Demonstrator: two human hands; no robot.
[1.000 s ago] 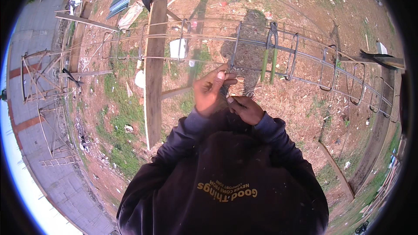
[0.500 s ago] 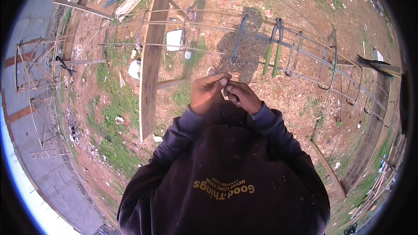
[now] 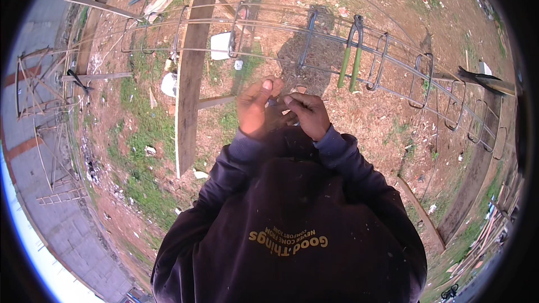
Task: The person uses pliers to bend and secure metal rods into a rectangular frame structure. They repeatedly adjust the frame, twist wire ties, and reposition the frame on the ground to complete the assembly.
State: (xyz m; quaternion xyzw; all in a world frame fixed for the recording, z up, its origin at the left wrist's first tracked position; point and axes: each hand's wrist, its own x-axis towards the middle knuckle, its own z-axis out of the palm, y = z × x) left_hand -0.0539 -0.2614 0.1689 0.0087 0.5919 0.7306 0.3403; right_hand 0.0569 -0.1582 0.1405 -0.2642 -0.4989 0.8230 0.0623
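In front of my chest my left hand (image 3: 257, 106) is closed, thumb pressed against the curled fingers. Close beside it my right hand (image 3: 310, 113) pinches with thumb and forefinger. Whatever lies in either pinch is too small and blurred to name. Beyond them a long cage of steel bars (image 3: 336, 68) with bent rectangular stirrups (image 3: 422, 81) runs from left to right. A cutter-like tool with green handles (image 3: 356, 66) hangs over its bars, right of my hands, its dark jaws upward.
Left of my hands a wooden plank (image 3: 193, 73) crosses the cage on a timber support. A white container (image 3: 220, 46) lies beyond it. Another timber support (image 3: 494, 85) carries the cage's right end. Scraps and grass cover the dirt. A loose board (image 3: 421, 213) lies at lower right.
My hands, touching at the fingertips before, have come slightly apart. The left has moved up and left, and the right has turned a little. The view has shifted slightly.
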